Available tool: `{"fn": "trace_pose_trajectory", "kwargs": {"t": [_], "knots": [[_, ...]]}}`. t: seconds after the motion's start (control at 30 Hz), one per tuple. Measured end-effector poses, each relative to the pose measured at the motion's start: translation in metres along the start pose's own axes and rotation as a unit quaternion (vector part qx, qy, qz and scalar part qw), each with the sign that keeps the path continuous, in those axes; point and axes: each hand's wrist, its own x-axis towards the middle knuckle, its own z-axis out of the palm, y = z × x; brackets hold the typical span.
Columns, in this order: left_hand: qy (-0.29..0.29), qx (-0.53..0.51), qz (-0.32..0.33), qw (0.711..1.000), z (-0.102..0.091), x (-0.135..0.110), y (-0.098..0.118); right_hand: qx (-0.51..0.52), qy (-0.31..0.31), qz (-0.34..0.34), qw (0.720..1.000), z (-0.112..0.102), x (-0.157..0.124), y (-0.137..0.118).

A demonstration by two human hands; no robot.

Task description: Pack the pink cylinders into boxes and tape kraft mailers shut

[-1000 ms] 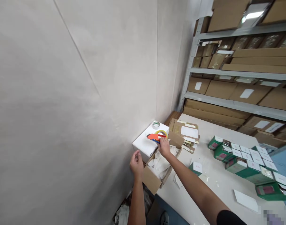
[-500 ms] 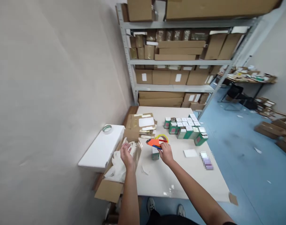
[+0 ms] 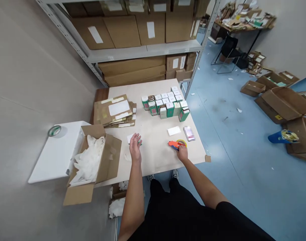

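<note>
My right hand (image 3: 182, 153) is wrapped round an orange tape dispenser (image 3: 173, 144) with a yellow-edged roll, low over the right front of the table (image 3: 155, 150). Whether the tape dispenser touches the tabletop I cannot tell. My left hand (image 3: 135, 147) is raised with its fingers stretched out, holding nothing. Behind it, a small white-and-green box (image 3: 129, 138) is mostly hidden. An open cardboard box (image 3: 110, 164) with crumpled white paper (image 3: 91, 155) stands to the left of that hand. A white card or flat box (image 3: 174, 130) lies beyond the tape dispenser, beside a pixelated purple item (image 3: 189, 133).
Several green-and-white boxes (image 3: 170, 108) stand grouped at the back right of the table. Flattened cardboard (image 3: 102, 112) is stacked at the back left. A tape roll (image 3: 54, 130) rests on a white foam block (image 3: 52, 154). Shelving (image 3: 142, 50) rises behind; open cartons (image 3: 275, 107) sit on the floor at right.
My right hand has carried the tape dispenser rightward, away from the small box and the carton. My left hand has moved off the carton to beside the small box. The view has tilted down and turned right.
</note>
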Motion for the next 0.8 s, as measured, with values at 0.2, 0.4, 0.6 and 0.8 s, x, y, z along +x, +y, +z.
{"fn": "trace_pose_trajectory", "kwargs": {"t": [0.2, 0.4, 0.6, 0.8], "knots": [[0.007, 0.026, -0.013, 1.000, 0.041, -0.019, -0.015, -0.008, -0.051, 0.070, 0.996, -0.002, -0.011, 0.076], [0.006, 0.053, -0.006, 0.999, 0.067, -0.016, -0.005, 0.030, -0.061, 0.103, 0.992, -0.023, -0.006, 0.073], [0.019, 0.048, 0.021, 0.998, 0.072, -0.003, 0.013, 0.228, 0.012, 0.042, 0.973, -0.069, 0.026, 0.018], [0.048, 0.056, 0.060, 0.995, 0.039, 0.001, 0.038, 0.391, -0.053, -0.090, 0.914, -0.104, 0.064, -0.088]]}}
